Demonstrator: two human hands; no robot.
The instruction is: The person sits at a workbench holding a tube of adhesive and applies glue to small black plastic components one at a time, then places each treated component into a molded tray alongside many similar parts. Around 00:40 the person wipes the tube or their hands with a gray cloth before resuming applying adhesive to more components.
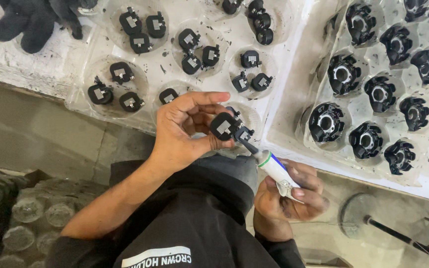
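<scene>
Right hand (289, 196), nearest, grips white tube (274, 168); tube's long axis slants up-left, nozzle touching small black part (226, 126). Left hand (187, 131) pinches that part between thumb and fingers, above tube. Beyond: clear tray (167, 64) of similar parts on desk (21, 69).

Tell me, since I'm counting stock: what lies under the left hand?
Under the left hand, a clear tray pocket shows one small black part; the hand covers whatever else that pocket holds.

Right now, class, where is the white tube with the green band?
In the head view, the white tube sits right of centre, gripped in the right hand, nozzle tip meeting the small black part the left hand holds.
</scene>
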